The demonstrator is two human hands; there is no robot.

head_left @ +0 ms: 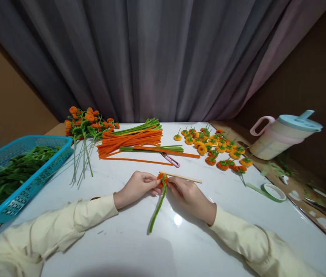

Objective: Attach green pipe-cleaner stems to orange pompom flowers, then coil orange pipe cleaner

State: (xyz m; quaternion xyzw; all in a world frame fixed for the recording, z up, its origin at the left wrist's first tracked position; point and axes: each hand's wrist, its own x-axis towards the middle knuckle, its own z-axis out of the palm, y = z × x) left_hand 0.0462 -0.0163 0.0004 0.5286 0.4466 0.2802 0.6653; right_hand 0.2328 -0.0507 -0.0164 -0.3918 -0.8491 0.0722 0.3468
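Between my two hands is a small orange pipe-cleaner flower [161,177] with a green pipe cleaner [157,211] hanging down from it toward me. My left hand [138,186] pinches the flower's left side with thumb and fingers. From the right, my right hand [190,194] has its fingers closed at the flower and the upper part of the green strip. A thin wooden stick [190,179] lies just behind the flower and my right fingers; whether it is touched cannot be made out. Beyond my hands are a pile of orange pipe cleaners [131,143] and a pink snips-like tool [171,160].
Left stands a blue basket [65,151] of green leaf pieces [13,177], with finished orange flowers [89,117] behind. Green pipe cleaners [148,125] lie at the back. Several yellow and orange flower heads [220,148], a tape roll [274,192] and a lidded cup [278,136] are right.
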